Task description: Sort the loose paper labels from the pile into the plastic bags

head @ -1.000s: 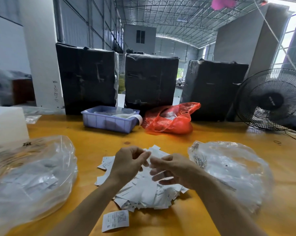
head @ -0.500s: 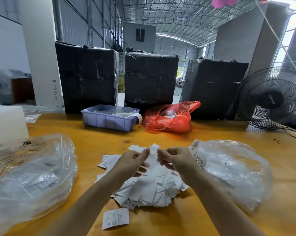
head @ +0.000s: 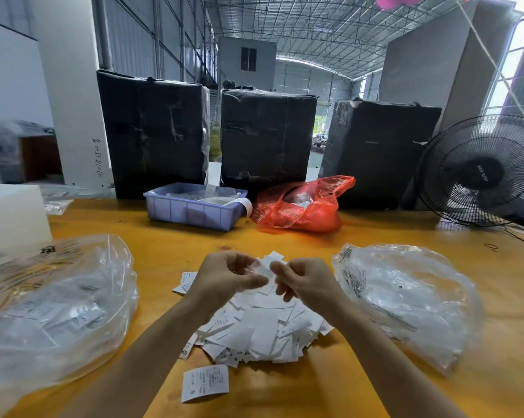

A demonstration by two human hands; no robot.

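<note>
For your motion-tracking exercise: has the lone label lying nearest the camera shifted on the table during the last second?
No. The lone label lies just in front of the pile, as before; only the hands above changed.

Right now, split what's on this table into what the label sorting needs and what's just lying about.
Needed:
pile of labels
left plastic bag
right plastic bag
loose label near the table's front
left hand and right hand, working a label above the pile

Lying about:
blue tray
red bag
fan
black-wrapped boxes
</note>
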